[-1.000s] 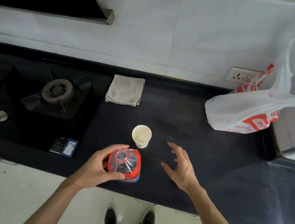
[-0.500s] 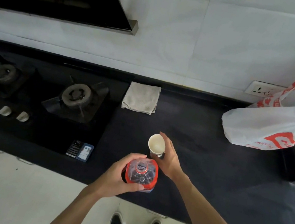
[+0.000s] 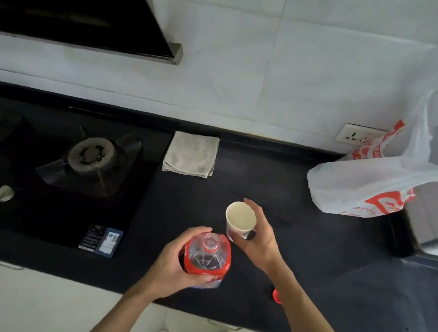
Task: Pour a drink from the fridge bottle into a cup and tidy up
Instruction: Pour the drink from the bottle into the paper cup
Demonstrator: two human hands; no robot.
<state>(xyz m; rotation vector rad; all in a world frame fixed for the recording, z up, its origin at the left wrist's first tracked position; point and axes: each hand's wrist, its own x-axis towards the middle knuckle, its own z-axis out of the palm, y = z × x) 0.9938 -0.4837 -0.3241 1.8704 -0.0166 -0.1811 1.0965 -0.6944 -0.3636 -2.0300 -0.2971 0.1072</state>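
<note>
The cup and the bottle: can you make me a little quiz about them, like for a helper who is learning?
1. True or false: the cup already has drink in it.
2. Which hand holds the bottle?
A. left hand
B. right hand
3. What folded thing lies on the counter behind the cup?

Key:
1. False, it looks empty.
2. A; the right hand holds the cup.
3. The cloth.

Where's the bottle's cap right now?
The small red cap lies on the black counter near its front edge, partly hidden by the right forearm, to the right of the bottle.
</note>
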